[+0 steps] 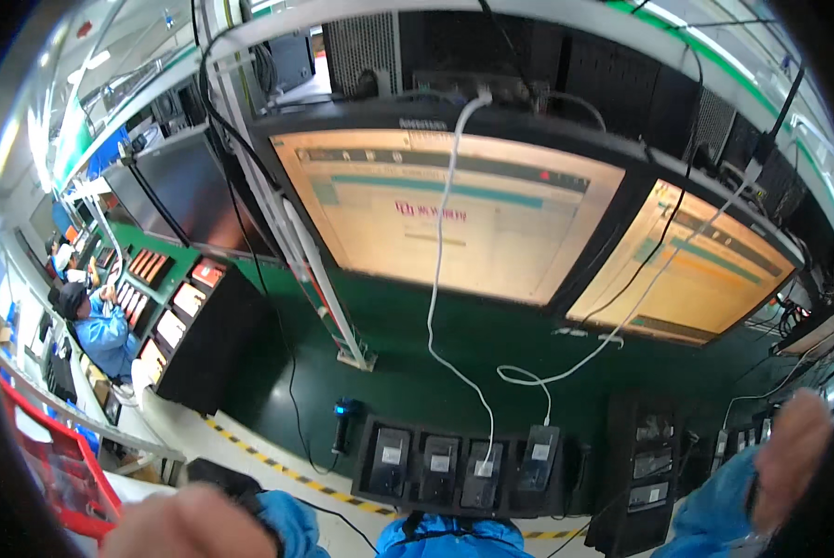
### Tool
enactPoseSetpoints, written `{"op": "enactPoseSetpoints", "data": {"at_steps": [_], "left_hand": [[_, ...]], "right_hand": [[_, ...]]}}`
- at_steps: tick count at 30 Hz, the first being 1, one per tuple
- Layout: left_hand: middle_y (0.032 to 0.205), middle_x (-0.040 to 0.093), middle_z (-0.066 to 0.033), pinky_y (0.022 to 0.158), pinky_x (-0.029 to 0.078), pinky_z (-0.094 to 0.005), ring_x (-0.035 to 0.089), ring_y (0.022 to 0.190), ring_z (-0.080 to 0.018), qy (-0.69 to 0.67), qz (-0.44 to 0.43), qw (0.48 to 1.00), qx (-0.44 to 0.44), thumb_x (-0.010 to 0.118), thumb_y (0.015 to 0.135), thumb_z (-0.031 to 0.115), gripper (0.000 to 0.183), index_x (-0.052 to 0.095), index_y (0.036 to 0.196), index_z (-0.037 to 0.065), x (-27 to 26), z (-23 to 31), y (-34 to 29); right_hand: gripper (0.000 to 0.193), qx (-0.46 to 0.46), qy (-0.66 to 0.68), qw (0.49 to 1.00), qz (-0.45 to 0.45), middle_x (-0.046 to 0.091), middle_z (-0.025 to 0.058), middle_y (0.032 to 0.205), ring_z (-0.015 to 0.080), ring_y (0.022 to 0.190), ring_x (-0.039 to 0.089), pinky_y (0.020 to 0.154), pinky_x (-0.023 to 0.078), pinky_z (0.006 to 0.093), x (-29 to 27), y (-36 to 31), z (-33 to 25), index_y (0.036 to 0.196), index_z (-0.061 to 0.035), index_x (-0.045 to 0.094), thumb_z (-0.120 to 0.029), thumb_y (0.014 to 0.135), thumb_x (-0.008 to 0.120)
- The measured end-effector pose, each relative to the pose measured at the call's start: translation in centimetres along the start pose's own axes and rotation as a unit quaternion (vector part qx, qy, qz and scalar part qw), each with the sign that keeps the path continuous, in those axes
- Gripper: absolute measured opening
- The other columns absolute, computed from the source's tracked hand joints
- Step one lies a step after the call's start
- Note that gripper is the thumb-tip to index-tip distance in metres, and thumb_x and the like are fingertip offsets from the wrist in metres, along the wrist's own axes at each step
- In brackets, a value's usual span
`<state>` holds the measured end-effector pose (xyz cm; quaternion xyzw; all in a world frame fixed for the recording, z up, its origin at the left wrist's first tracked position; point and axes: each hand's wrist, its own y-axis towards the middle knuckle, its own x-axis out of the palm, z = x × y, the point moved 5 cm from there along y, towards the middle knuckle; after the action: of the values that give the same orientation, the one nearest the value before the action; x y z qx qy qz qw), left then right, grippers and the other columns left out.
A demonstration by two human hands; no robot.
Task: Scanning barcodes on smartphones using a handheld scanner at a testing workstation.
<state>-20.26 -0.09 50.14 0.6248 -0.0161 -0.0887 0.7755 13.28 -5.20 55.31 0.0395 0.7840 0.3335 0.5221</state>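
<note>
Both hands are raised, low in the view: the left hand (189, 528) toward the left corner, the right hand (793, 456) at the right edge. Both blur, so I cannot tell whether either grip is wide, narrow or holding anything.

Between them, ahead of the body, a black tray (365, 460) bears 4 phones (391, 456); its left end is nearer the left hand, its right end nearer the right. Their long axes point away from the person, the rightmost leaning right at its far end. All are dark, flat and rectangular with pale labels; the 2 rightmost meet white cables (431, 325).

A second black tray (619, 465), nearer the right hand, holds 3 dark slabs (654, 462) lying crosswise. Beyond stand a scanner (342, 428), then 2 lit screens (361, 223).
</note>
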Motion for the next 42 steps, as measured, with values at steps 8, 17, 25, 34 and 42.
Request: {"op": "enactPoseSetpoints", "data": {"at_steps": [8,17,25,34,42], "left_hand": [[0.09,0.066,-0.0109,0.064,0.047,-0.0245,0.06,0.07,-0.0105,0.129,0.041,0.815,-0.564,0.057,0.083,0.0,0.022,0.06,0.104,-0.002,-2.0,-15.4,-27.2],[0.106,0.056,-0.0225,0.094,0.039,-0.0446,0.047,0.108,-0.0375,0.313,-0.133,0.734,-0.588,0.07,0.071,0.021,0.03,0.067,0.096,0.004,0.0,-14.4,-46.9],[0.119,0.045,-0.0229,0.093,0.035,-0.0503,0.043,0.112,-0.0405,0.549,-0.081,0.606,-0.57,0.067,0.066,0.019,0.066,0.044,0.126,0.006,4.1,-12.8,-42.5],[0.114,0.049,-0.0249,0.09,0.038,-0.0494,0.045,0.106,-0.042,0.437,-0.125,0.621,-0.638,0.072,0.065,0.034,0.073,0.045,0.122,-0.004,3.1,-11.9,-48.4],[0.118,0.047,-0.0253,0.095,0.036,-0.0477,0.043,0.11,-0.0417,0.31,-0.133,0.686,-0.645,0.073,0.063,0.028,0.079,0.041,0.128,-0.003,9.3,-12.5,-48.5]], "right_hand": [[0.032,0.433,0.174,0.884,-0.024,0.066,0.0131,0.101,0.0176,0.087,0.064,0.078,0.051,0.0306,26.6,-23.0,17.7,0.114,0.0003,0.057,-0.018,0.087,0.06],[0.062,0.65,0.032,0.759,0.011,0.058,0.0285,0.115,0.0421,0.108,0.055,0.092,0.044,0.0437,39.9,-37.0,16.2,0.125,0.0023,0.051,-0.047,0.087,0.053],[0.049,0.641,0.115,0.758,0.028,0.062,0.0213,0.111,0.032,0.102,0.06,0.088,0.045,0.0369,38.5,-37.6,17.2,0.119,0.0023,0.054,-0.037,0.09,0.057],[0.057,0.647,0.056,0.761,-0.003,0.057,0.0244,0.119,0.0373,0.112,0.053,0.096,0.04,0.0392,37.9,-38.1,17.8,0.124,0.0043,0.05,-0.04,0.089,0.057],[0.058,0.664,0.017,0.748,0.012,0.053,0.025,0.125,0.0358,0.116,0.051,0.096,0.04,0.0383,33.8,-41.1,22.6,0.126,0.0058,0.048,-0.038,0.089,0.058]]}}
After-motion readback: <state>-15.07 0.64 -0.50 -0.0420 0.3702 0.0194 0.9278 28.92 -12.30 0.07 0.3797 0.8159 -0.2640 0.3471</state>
